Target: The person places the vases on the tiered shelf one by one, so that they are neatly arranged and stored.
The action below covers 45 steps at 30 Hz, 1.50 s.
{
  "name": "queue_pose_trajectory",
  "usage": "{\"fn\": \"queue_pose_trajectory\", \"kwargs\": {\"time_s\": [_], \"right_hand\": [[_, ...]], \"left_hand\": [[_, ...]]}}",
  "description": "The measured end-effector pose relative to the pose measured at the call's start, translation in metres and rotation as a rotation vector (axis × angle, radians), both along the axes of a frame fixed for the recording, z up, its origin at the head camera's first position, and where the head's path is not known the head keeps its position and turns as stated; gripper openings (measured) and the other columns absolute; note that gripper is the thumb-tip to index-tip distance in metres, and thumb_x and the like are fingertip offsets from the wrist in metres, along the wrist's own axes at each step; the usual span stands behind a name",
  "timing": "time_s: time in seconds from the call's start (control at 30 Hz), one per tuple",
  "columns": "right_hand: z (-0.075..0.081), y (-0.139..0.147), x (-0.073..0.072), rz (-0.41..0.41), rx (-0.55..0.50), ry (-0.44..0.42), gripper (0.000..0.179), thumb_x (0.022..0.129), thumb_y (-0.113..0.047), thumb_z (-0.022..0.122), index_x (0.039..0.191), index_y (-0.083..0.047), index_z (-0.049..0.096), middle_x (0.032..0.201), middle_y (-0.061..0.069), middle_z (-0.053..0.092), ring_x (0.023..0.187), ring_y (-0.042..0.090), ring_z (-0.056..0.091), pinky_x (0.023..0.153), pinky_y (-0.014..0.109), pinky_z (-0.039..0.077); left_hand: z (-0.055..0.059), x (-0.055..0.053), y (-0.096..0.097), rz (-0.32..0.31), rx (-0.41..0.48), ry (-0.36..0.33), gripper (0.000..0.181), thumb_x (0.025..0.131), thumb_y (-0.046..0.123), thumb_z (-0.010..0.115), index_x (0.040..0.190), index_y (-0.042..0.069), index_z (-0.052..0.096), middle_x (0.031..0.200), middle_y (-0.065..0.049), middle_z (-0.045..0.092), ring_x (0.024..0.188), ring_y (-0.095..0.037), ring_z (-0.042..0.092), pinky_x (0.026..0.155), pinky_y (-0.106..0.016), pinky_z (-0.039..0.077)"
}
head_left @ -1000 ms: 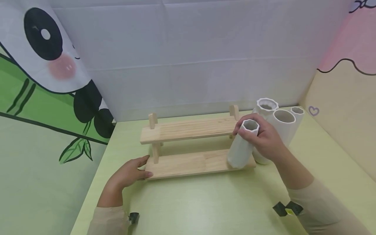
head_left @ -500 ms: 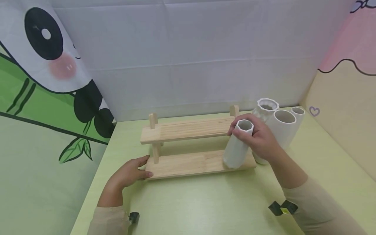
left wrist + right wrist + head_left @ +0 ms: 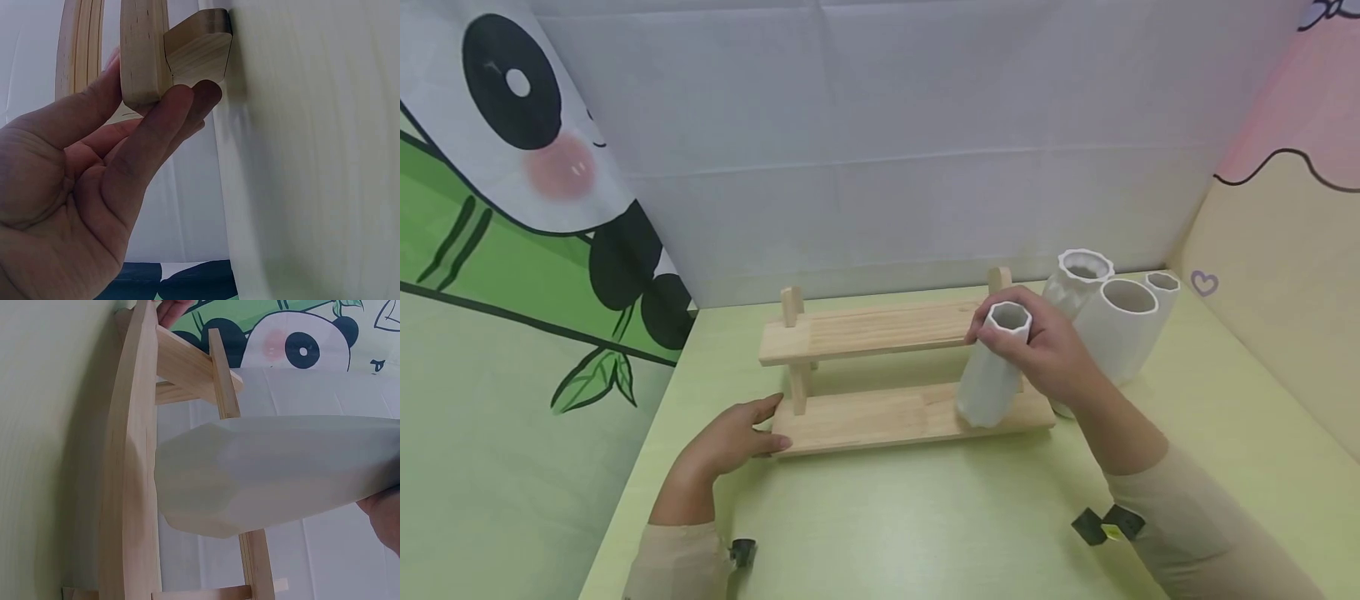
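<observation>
A two-tier wooden shelf [image 3: 865, 421] stands on the table. My left hand [image 3: 726, 442] holds the left end of its lower board, thumb on one side and fingers on the other, as the left wrist view shows at the board end [image 3: 142, 62]. My right hand [image 3: 1056, 354] grips a white faceted vase [image 3: 985, 385] near its rim, fingers wrapped round the neck. The vase leans slightly, its base close over the right part of the lower board. In the right wrist view the faceted base [image 3: 200, 481] comes right to the board's surface.
Behind my right hand three more white vases cluster: one with a scalloped rim [image 3: 1067, 287], a wide smooth one [image 3: 1116, 333] and a narrow one [image 3: 1163, 296]. The shelf's upper board [image 3: 880, 329] overhangs the back of the lower one. A white cloth wall [image 3: 880, 183] rises behind.
My right hand has carried the faceted vase a short way left over the lower board. The left hand keeps its hold on the shelf end, and the shelf stays in place.
</observation>
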State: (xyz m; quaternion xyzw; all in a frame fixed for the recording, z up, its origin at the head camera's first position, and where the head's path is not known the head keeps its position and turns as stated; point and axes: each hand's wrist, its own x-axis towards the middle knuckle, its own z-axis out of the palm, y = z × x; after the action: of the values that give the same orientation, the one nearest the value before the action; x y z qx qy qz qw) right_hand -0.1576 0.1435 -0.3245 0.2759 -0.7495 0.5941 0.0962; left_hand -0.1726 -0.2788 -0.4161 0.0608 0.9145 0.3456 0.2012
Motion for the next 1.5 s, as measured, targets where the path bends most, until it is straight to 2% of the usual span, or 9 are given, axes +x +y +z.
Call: {"fn": "queue_pose_trajectory", "kwargs": {"time_s": [0.27, 0.53, 0.7, 0.9, 1.03, 1.27, 1.5], "right_hand": [[0.002, -0.009, 0.001, 0.001, 0.002, -0.002, 0.012, 0.093, -0.003, 0.062, 0.104, -0.004, 0.058, 0.093, 0.017, 0.069, 0.089, 0.028, 0.069, 0.073, 0.033, 0.055], [0.005, -0.020, -0.002, 0.046, -0.017, -0.010, 0.012, 0.094, -0.004, 0.061, 0.105, -0.005, 0.057, 0.094, 0.021, 0.068, 0.089, 0.035, 0.068, 0.072, 0.036, 0.054], [0.004, -0.025, -0.003, 0.044, -0.016, -0.028, 0.012, 0.094, -0.006, 0.062, 0.105, -0.006, 0.057, 0.094, 0.018, 0.068, 0.090, 0.037, 0.068, 0.072, 0.038, 0.055], [0.007, -0.032, -0.003, 0.045, 0.003, -0.047, 0.014, 0.094, -0.008, 0.063, 0.106, -0.008, 0.056, 0.095, 0.020, 0.069, 0.089, 0.026, 0.069, 0.072, 0.037, 0.054], [0.007, -0.037, -0.004, 0.052, 0.007, -0.058, 0.015, 0.094, -0.008, 0.062, 0.108, -0.007, 0.056, 0.096, 0.019, 0.069, 0.088, 0.021, 0.069, 0.072, 0.036, 0.053], [0.007, -0.044, -0.006, 0.079, 0.007, -0.051, 0.014, 0.095, -0.008, 0.061, 0.108, -0.008, 0.056, 0.096, 0.024, 0.068, 0.089, 0.029, 0.069, 0.073, 0.037, 0.054], [0.007, -0.051, -0.008, 0.092, -0.014, -0.053, 0.015, 0.094, -0.007, 0.061, 0.109, -0.005, 0.056, 0.096, 0.022, 0.068, 0.089, 0.026, 0.069, 0.074, 0.040, 0.054]], "left_hand": [[0.001, 0.000, 0.001, 0.009, -0.008, -0.011, 0.087, 0.082, 0.032, 0.078, 0.153, 0.007, 0.033, 0.153, -0.023, 0.038, 0.139, -0.043, 0.038, 0.104, -0.064, 0.039], [0.002, 0.000, 0.001, 0.006, -0.012, -0.002, 0.087, 0.083, 0.032, 0.078, 0.153, 0.007, 0.033, 0.153, -0.022, 0.038, 0.140, -0.044, 0.036, 0.105, -0.063, 0.038], [0.004, 0.001, 0.001, 0.006, -0.015, -0.001, 0.086, 0.083, 0.032, 0.077, 0.153, 0.008, 0.034, 0.153, -0.021, 0.038, 0.141, -0.043, 0.035, 0.106, -0.063, 0.037], [0.004, 0.002, 0.001, 0.006, -0.023, -0.001, 0.086, 0.083, 0.032, 0.077, 0.153, 0.008, 0.033, 0.154, -0.021, 0.037, 0.143, -0.044, 0.031, 0.107, -0.064, 0.035], [0.003, 0.001, 0.000, 0.011, -0.020, -0.001, 0.086, 0.083, 0.033, 0.077, 0.153, 0.008, 0.033, 0.154, -0.021, 0.038, 0.142, -0.043, 0.032, 0.107, -0.064, 0.036], [0.001, 0.001, 0.000, 0.022, -0.017, -0.005, 0.086, 0.083, 0.033, 0.077, 0.153, 0.009, 0.034, 0.154, -0.021, 0.038, 0.140, -0.043, 0.037, 0.105, -0.064, 0.037], [0.001, 0.002, 0.001, 0.027, -0.009, -0.010, 0.086, 0.083, 0.032, 0.077, 0.153, 0.009, 0.034, 0.153, -0.021, 0.038, 0.136, -0.043, 0.043, 0.105, -0.065, 0.038]]}}
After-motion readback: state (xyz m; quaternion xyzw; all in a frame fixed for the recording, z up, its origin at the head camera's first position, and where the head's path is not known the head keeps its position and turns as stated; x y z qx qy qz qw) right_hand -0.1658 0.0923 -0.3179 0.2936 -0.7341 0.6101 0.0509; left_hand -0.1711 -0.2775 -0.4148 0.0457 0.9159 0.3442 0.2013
